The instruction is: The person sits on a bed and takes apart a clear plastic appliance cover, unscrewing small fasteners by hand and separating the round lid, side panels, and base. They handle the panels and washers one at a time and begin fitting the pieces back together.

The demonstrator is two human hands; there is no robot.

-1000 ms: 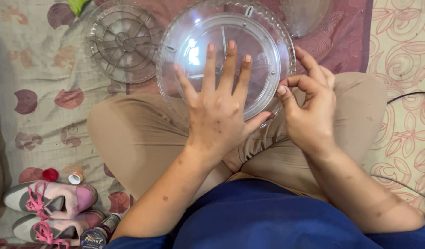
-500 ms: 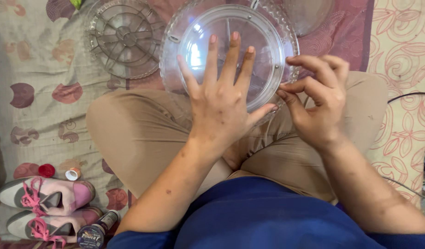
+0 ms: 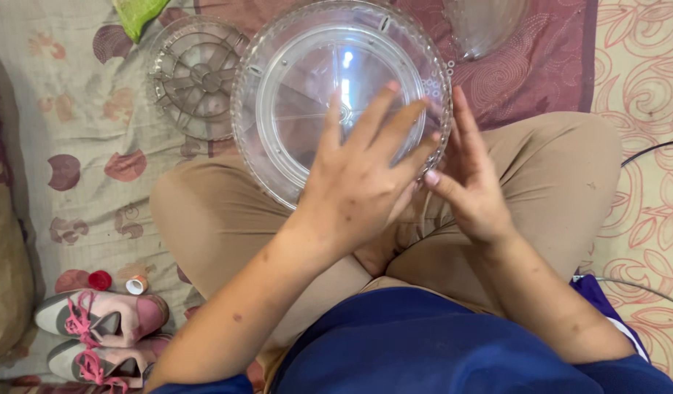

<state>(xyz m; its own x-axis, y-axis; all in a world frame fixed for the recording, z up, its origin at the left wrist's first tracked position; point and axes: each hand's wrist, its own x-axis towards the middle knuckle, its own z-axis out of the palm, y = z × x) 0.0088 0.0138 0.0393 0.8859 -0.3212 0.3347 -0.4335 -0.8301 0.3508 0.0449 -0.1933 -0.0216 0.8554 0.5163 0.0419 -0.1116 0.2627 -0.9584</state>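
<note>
A large round clear plastic tray (image 3: 293, 87) with a beaded rim rests on my crossed legs, tilted toward me. My left hand (image 3: 362, 179) lies flat on its inner face, fingers spread and pointing up to the right. My right hand (image 3: 468, 179) is against the tray's right rim, fingers straight and together, its thumb tip touching my left hand's fingers. A second clear round ribbed part (image 3: 194, 76) lies on the cloth to the upper left, partly behind the tray.
A patterned cloth (image 3: 74, 131) covers the floor. A pair of pink and grey shoes (image 3: 95, 328) sits at lower left beside a red cap (image 3: 99, 279) and a small white cap (image 3: 136, 284). Another clear dish (image 3: 490, 22) lies at top right. A green cloth (image 3: 139, 13) shows at top.
My left hand slid right and turned across the tray's face. My right hand uncurled its fingers and flattened against the tray's right rim. The view moved closer.
</note>
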